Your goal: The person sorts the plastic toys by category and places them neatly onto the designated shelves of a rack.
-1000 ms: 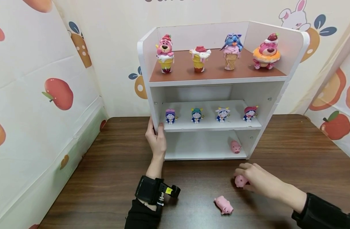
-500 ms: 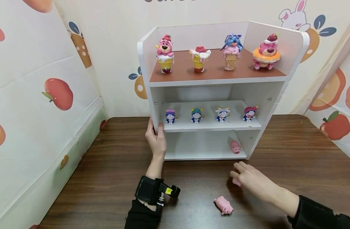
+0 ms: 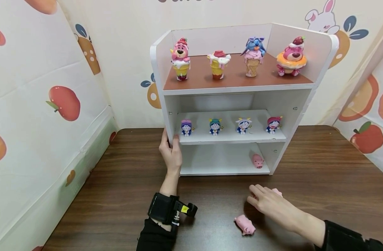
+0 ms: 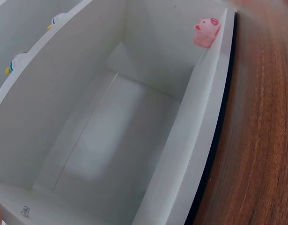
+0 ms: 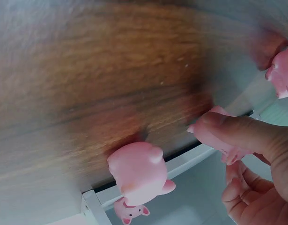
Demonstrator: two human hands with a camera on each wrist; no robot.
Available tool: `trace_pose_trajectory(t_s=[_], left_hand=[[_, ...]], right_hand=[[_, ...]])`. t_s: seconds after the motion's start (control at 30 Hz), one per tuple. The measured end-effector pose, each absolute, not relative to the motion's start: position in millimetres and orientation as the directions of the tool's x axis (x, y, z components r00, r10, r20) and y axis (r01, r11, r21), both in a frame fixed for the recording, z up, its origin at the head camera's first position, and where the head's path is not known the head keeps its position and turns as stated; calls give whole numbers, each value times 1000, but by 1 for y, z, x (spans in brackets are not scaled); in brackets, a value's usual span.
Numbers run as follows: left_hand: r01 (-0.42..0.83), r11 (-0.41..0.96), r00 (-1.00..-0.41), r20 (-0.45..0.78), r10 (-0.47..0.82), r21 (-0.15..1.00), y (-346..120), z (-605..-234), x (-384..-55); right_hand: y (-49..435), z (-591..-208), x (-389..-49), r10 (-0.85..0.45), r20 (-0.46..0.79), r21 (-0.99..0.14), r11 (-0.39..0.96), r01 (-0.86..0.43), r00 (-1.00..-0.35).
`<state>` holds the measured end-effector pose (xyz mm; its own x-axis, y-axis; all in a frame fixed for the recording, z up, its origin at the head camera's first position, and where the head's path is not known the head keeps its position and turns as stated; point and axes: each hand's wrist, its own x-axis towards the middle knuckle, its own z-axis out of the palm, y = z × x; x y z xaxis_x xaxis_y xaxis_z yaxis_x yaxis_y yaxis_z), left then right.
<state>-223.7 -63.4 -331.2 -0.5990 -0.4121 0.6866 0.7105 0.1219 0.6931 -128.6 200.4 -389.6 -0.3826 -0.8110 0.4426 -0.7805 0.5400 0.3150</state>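
My left hand (image 3: 171, 153) grips the left side panel of a white toy shelf (image 3: 232, 141), thumb at its front edge; only a sliver of that hand shows in the left wrist view. Over the table in front of the shelf, my right hand (image 3: 273, 204) pinches a pink toy pig (image 5: 211, 136) between thumb and fingers, hidden behind the hand in the head view. A second toy pig (image 3: 277, 191) peeks out behind the hand. Another lies on the tabletop nearer me, a toy pig (image 3: 245, 225) on its side. One more toy pig (image 3: 258, 161) sits at the bottom shelf's right end.
Several small figures in coloured hats, among them a green-hatted figure (image 3: 215, 126), stand along the middle shelf. On the brown top shelf stand ice-cream and bear figures, including a blue one on a cone (image 3: 254, 57). The brown wooden table (image 3: 122, 195) meets patterned walls.
My right hand has moved left and slightly toward me over the table, taking the pig with it and uncovering another pig to its right. The left hand and shelf stay put.
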Motion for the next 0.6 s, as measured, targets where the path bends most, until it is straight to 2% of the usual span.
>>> trace_pose_trajectory(t_s=[0.07, 0.17, 0.37, 0.6], left_hand=[[712, 123, -598, 688, -411, 691, -63, -331, -224], [711, 128, -596, 689, -413, 691, -63, -331, -224], [709, 126, -599, 687, -410, 694, -64, -330, -224], [709, 126, -599, 687, -412, 694, -63, -331, -224]], right_hand=[[201, -388, -127, -811, 446, 297, 534, -792, -380], [203, -384, -124, -803, 432, 226, 536, -813, -409], [212, -372, -120, -721, 431, 15, 607, -794, -543], [215, -372, -121, -535, 443, -219, 713, -666, -719]])
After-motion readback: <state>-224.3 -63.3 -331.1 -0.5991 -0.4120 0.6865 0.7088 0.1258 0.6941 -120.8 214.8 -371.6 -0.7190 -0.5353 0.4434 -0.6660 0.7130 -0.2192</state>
